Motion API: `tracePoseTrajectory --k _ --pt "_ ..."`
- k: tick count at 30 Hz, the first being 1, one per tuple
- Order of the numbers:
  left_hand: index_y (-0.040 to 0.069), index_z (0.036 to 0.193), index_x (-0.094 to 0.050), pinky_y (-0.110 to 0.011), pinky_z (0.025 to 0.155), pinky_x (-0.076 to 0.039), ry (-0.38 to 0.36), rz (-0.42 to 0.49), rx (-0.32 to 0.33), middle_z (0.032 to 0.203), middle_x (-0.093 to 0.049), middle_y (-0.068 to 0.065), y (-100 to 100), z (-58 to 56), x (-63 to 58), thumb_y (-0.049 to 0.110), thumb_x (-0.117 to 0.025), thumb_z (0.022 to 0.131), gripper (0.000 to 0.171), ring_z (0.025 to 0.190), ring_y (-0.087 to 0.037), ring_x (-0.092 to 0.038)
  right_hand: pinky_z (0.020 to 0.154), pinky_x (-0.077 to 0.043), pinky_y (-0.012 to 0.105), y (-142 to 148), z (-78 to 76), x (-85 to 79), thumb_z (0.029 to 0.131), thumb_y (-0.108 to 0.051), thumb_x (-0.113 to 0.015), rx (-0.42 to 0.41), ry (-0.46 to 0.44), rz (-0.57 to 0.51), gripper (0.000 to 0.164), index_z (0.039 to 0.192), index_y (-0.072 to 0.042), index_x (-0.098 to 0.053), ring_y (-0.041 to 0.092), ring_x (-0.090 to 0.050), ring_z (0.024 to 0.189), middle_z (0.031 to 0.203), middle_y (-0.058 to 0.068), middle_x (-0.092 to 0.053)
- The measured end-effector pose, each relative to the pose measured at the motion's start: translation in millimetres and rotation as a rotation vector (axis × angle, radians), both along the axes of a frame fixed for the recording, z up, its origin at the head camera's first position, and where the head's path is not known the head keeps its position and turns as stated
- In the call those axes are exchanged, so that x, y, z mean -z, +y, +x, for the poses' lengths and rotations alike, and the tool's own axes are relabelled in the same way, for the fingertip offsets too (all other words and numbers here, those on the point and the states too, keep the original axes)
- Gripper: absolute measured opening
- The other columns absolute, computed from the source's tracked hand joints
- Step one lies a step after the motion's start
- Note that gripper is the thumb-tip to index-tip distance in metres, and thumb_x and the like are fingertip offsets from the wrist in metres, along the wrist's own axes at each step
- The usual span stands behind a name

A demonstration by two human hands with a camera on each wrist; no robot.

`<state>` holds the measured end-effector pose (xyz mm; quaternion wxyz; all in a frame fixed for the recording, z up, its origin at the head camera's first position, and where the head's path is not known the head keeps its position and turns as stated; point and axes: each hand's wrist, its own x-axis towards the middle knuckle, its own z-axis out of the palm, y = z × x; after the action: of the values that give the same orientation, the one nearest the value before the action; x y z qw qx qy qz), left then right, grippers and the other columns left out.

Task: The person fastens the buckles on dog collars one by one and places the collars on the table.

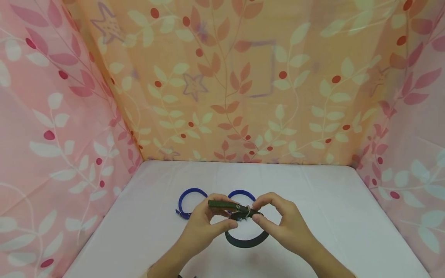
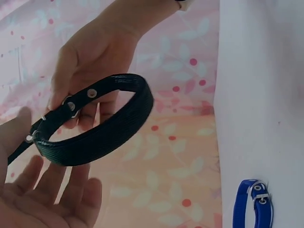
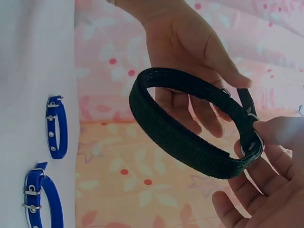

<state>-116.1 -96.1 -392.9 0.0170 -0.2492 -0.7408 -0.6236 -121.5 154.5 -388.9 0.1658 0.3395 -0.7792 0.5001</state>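
Note:
Both hands hold a dark green buckled pet collar (image 1: 222,204) in front of the body. In the head view, the left hand (image 1: 206,226) holds the strap between thumb and fingers. Opposite it, the right hand (image 1: 285,218) pinches the strap's dark end near the metal hardware. The right wrist view shows the collar (image 3: 183,142) as a closed loop, with a metal ring close to the right thumb. In the left wrist view, rivets (image 2: 91,93) stand out on the dark inner strap. A dark curved band (image 1: 247,243) appears just below the hands in the head view.
Two blue buckled collars lie on the white table (image 1: 313,200) beyond the hands: one at left (image 1: 180,199), one in the middle (image 1: 240,192), partly hidden by the hands. Patterned cloth (image 1: 222,77) walls the table at the back and both sides.

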Motion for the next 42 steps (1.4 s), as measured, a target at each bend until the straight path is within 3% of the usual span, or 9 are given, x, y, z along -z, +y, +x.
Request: tracePoseTrajectory --k 3,7,12,15,23,29,33,35,42 --pt "0.020 0.122 -0.064 -0.032 0.091 -0.057 -0.019 -0.053 0.008 0.110 -0.072 0.000 4 2.2 2.4 0.022 -0.082 0.089 0.037 0.098 -0.019 -0.070 0.100 -0.049 0.026 0 1.6 -1.2 0.090 -0.005 -0.079 0.009 -0.033 -0.009 0.033 0.115 -0.021 -0.064 0.012 -0.067 0.102 0.106 -0.010 -0.070" --pt "0.015 0.119 -0.065 -0.031 0.085 -0.059 0.034 -0.005 0.001 0.105 -0.072 -0.003 8 3.6 5.0 0.016 -0.076 0.094 0.028 0.089 -0.020 -0.070 0.098 -0.051 0.030 -1 2.8 -2.3 0.090 -0.005 -0.077 -0.004 -0.039 0.008 0.038 0.121 -0.023 -0.065 0.011 -0.066 0.102 0.107 -0.011 -0.070" --pt "0.014 0.120 -0.070 -0.031 0.082 -0.061 0.132 0.046 0.013 0.113 -0.073 -0.005 12 3.5 9.1 0.011 -0.071 0.097 0.023 0.095 -0.020 -0.072 0.094 -0.054 0.028 -3 2.3 -0.8 0.091 -0.002 -0.074 -0.067 0.061 0.023 0.042 0.127 -0.023 -0.066 0.010 -0.065 0.101 0.110 -0.010 -0.069" --pt "0.015 0.120 -0.072 -0.030 0.083 -0.061 0.149 0.044 0.002 0.115 -0.073 -0.003 12 3.8 11.8 0.014 -0.070 0.098 0.023 0.100 -0.019 -0.071 0.093 -0.054 0.025 -4 1.5 -0.2 0.090 0.000 -0.074 -0.084 0.124 0.020 0.042 0.126 -0.020 -0.068 0.011 -0.065 0.103 0.111 -0.007 -0.069" --pt "0.015 0.120 -0.073 -0.030 0.089 -0.059 0.189 0.047 0.032 0.118 -0.071 -0.001 15 -1.8 20.8 0.012 -0.066 0.100 0.021 0.110 -0.019 -0.067 0.094 -0.051 0.020 -5 -2.3 4.1 0.089 -0.007 -0.079 0.025 0.188 0.057 0.035 0.118 -0.025 -0.070 0.010 -0.062 0.107 0.112 -0.010 -0.068" --pt "0.015 0.118 -0.073 -0.027 0.079 -0.059 0.363 -0.044 0.043 0.112 -0.070 0.001 18 -4.4 25.8 0.010 -0.063 0.102 0.020 0.102 -0.014 -0.065 0.094 -0.050 0.017 -7 -3.1 4.7 0.085 -0.001 -0.081 0.034 0.243 -0.003 0.037 0.114 -0.020 -0.070 0.012 -0.064 0.103 0.109 -0.006 -0.069" --pt "0.017 0.119 -0.073 -0.024 0.072 -0.058 0.409 -0.096 0.037 0.107 -0.068 0.002 19 -2.6 25.3 0.014 -0.064 0.102 0.020 0.094 -0.009 -0.061 0.092 -0.051 0.018 -6 -1.8 4.2 0.085 -0.002 -0.082 0.035 0.214 -0.004 0.038 0.116 -0.019 -0.068 0.010 -0.065 0.102 0.109 -0.007 -0.069" --pt "0.017 0.120 -0.072 -0.025 0.073 -0.059 0.385 -0.097 0.034 0.108 -0.068 0.002 20 -1.2 25.0 0.015 -0.064 0.102 0.020 0.093 -0.009 -0.061 0.093 -0.051 0.019 -5 -1.2 4.1 0.085 -0.003 -0.082 0.039 0.187 0.006 0.038 0.116 -0.019 -0.067 0.010 -0.066 0.102 0.109 -0.008 -0.069" --pt "0.018 0.131 -0.058 -0.026 0.081 -0.059 0.118 -0.010 -0.028 0.104 -0.070 0.000 20 4.0 23.7 0.017 -0.072 0.097 0.036 0.092 -0.013 -0.068 0.092 -0.052 0.025 -4 -0.1 2.6 0.088 -0.009 -0.082 0.047 0.129 0.077 0.035 0.117 -0.022 -0.067 0.009 -0.065 0.104 0.108 -0.013 -0.069"
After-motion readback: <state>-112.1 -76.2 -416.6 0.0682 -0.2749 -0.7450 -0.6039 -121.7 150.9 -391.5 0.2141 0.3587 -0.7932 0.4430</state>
